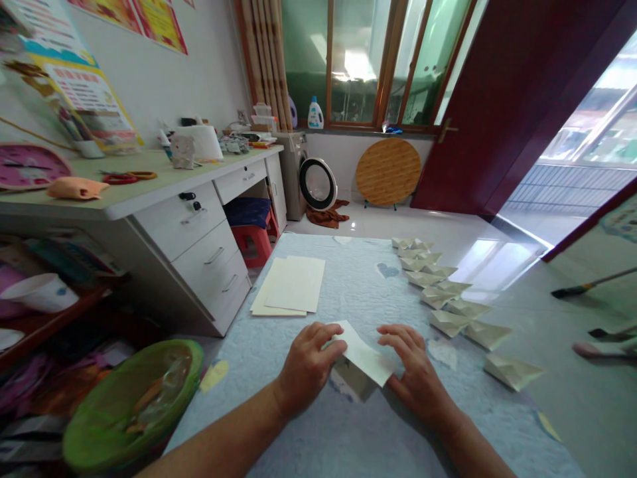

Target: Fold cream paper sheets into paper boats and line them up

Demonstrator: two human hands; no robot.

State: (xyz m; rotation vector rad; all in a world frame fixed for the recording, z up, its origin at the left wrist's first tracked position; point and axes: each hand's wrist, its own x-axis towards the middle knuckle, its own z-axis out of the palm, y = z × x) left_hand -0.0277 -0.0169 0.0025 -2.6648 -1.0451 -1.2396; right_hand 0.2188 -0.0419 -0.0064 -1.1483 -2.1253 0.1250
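Note:
A piece of cream paper (362, 357), partly folded, stands tilted above the quilted cloth. My left hand (308, 358) pinches its upper left corner between thumb and fingers. On the opposite side, my right hand (415, 368) has its fingers spread and curved apart from the paper, with the thumb at the lower right corner. Flat sheets of paper (297, 285) lie overlapped just beyond my left hand. To the right, several folded paper boats (512, 370) stand in two rows running away from me.
A light blue quilted cloth (279, 385) covers the work surface. On the left are a green basket (192, 365) and a white desk (192, 226) with scissors (119, 178). A red stool (253, 242), an open washing machine (293, 176) and a round wooden tabletop (388, 171) stand farther back.

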